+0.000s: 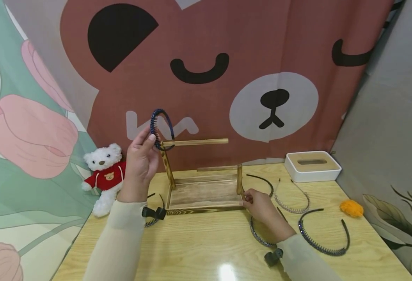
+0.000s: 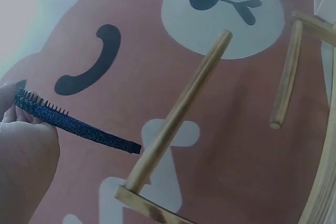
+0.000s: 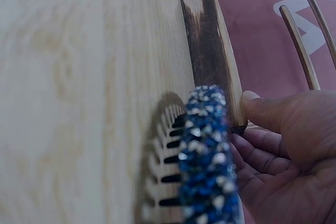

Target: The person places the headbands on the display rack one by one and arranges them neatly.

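Note:
My left hand [image 1: 143, 154] pinches a dark blue toothed headband [image 1: 153, 127], raised upright at the left end of the wooden rack's upper rod [image 1: 199, 142]. In the left wrist view, the headband [image 2: 86, 128] shows a glittery band with black teeth, and its tip is beside the rod [image 2: 181, 108]; whether it loops around the rod I cannot tell. Down at the tray's front right corner, my right hand [image 1: 262, 207] grips the wooden rack [image 1: 206, 211]. The right wrist view shows the thumb and fingers of that hand [image 3: 294, 145] on the corner of the rack's frame [image 3: 218, 61].
Several headbands lie on the table [image 1: 199, 246]: a dark one [image 1: 320, 248] at the right, a pale one [image 1: 292, 210] behind it, others near my right hand and left wrist. A white bear [image 1: 104, 179], a tissue box [image 1: 311, 173] and an orange object [image 1: 351, 208] stand around.

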`<state>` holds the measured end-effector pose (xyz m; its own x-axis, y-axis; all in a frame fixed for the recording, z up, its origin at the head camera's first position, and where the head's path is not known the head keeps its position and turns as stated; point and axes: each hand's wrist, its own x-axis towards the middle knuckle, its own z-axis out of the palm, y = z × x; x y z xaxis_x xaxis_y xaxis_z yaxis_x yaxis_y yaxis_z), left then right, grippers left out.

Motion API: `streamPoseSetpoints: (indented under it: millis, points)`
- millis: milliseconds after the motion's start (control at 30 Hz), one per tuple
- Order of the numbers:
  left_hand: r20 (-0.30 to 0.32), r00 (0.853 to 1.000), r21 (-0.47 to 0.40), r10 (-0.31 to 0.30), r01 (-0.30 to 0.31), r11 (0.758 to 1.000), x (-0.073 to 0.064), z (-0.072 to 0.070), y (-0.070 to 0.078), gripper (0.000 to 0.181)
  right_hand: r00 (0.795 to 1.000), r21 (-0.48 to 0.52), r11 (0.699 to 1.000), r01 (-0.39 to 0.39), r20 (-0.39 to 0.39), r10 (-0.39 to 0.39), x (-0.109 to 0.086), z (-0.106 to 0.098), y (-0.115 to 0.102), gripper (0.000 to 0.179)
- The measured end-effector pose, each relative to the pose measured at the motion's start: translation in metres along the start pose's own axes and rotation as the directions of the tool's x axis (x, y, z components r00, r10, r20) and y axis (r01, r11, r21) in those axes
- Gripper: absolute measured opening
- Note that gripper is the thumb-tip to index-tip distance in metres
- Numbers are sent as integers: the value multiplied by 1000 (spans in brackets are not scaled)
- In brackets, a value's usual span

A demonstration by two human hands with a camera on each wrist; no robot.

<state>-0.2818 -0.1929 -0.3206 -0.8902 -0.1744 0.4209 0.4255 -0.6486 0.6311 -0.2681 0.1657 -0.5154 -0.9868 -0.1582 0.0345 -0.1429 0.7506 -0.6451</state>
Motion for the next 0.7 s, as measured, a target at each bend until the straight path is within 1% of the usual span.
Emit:
streamPoseSetpoints:
  millis: [167,267,367,567,700]
  points:
    - [-35,999,21,-26,27,999,5,-3,-13,33,1000,-4,1000,-3,2,3,-1,-1,0,39]
    - [-46,998,68,-46,49,996,5,-8,-23,36,1000,-4,1000,-5,4,5,0,0,0,39]
    - [-60,996,96,-71,76,992,4,-15,-34,37,1000,-5,1000,-5,5,5,0,0,0,39]
    - [-122,986,76,-114,124,989,0,-30,-61,41,1000,-2,1000,-4,-2,4,2,1,0,38]
    - [-150,979,89,-141,156,984,-4,-38,-74,39,1000,-4,1000,-2,-1,2,1,1,-1,37]
